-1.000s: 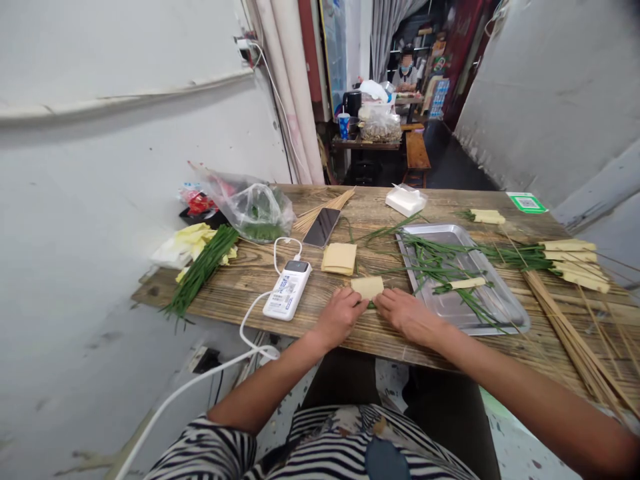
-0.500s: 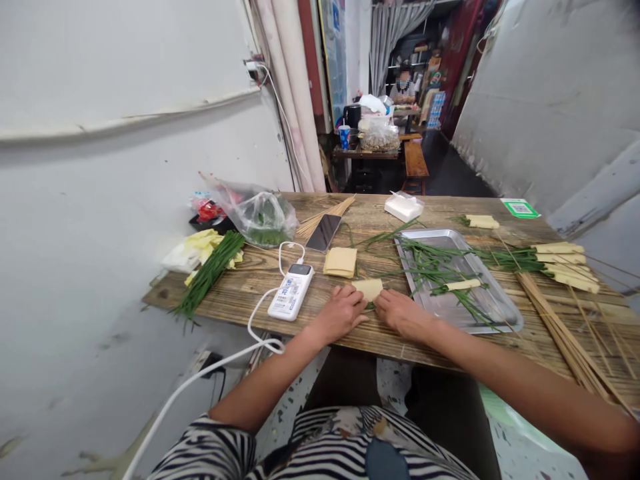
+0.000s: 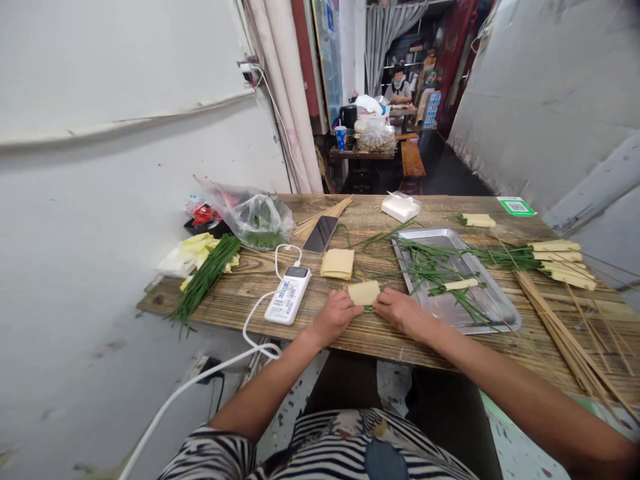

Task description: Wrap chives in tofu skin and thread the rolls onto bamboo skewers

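A pale yellow tofu sheet (image 3: 364,292) lies at the table's near edge, with a little green chive (image 3: 369,308) showing along its lower side. My left hand (image 3: 340,315) pinches the sheet's left end, fingers closed. At the right end, my right hand (image 3: 401,312) grips it with curled fingers; the fingertips are partly hidden. Just behind is a stack of similar sheets (image 3: 337,264). To the right, a metal tray (image 3: 443,313) carries loose chives (image 3: 425,259) and one rolled tofu sheet (image 3: 457,285) around chives.
Left stand a white power bank (image 3: 289,297) with cable, a phone (image 3: 321,234), a chive bundle (image 3: 207,277) and a plastic bag (image 3: 265,220). More rolls (image 3: 557,247) and bamboo skewers (image 3: 555,327) lie right. A white box (image 3: 401,207) sits behind. A person (image 3: 399,90) sits far back.
My left hand has shifted slightly left and its fingers have drawn in, so more of the tofu sheet shows. The right hand stays at its end. The camera view has shifted slightly.
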Motion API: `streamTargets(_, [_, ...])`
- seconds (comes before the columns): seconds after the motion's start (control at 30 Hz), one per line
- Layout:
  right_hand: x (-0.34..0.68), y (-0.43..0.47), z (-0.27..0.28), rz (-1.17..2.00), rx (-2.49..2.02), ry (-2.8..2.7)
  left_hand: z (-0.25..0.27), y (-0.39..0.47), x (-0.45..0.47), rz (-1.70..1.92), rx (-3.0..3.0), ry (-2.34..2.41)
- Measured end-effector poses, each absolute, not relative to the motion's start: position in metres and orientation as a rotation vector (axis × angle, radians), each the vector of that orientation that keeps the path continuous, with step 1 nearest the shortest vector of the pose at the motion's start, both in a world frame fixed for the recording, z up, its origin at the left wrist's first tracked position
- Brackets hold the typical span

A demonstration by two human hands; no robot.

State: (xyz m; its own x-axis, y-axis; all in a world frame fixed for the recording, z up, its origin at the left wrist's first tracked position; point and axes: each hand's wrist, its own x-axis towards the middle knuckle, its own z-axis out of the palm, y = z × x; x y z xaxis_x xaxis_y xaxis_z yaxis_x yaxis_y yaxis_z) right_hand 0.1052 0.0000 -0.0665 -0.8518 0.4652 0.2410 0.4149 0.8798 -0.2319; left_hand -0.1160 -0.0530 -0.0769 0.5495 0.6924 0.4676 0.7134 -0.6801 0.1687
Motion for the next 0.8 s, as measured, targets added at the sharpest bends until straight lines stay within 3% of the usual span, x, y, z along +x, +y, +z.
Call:
streamTargets(0.17, [0.104,-0.029,-0.063,-0.010,-0.562,-2.829,-0.074,-0.064,-0.123,-0.771,-2.780,-1.197])
streamTargets(0.3, [0.099,-0.049,-0.065,-0.028,-0.654,-2.787,-0.074,-0.071,-0.127,-0.833,-2.790,-1.168])
streamTargets(0.47, [0.098,-0.048,-0.068,0.104,-0.683,-2.803,-0.075,-0.071,-0.128,-0.933,-2.773,-1.150])
streamTargets(0.67, [0.102,-0.038,-0.074,0.464,-0.729,-2.566,-0.077,-0.070,-0.128,-0.844,-2.807,-1.288])
streamTargets(0.8, [0.101,-0.036,-0.078,0.524,-0.714,-2.510,-0.070,-0.070,-0.129,-0.729,-2.846,-1.281])
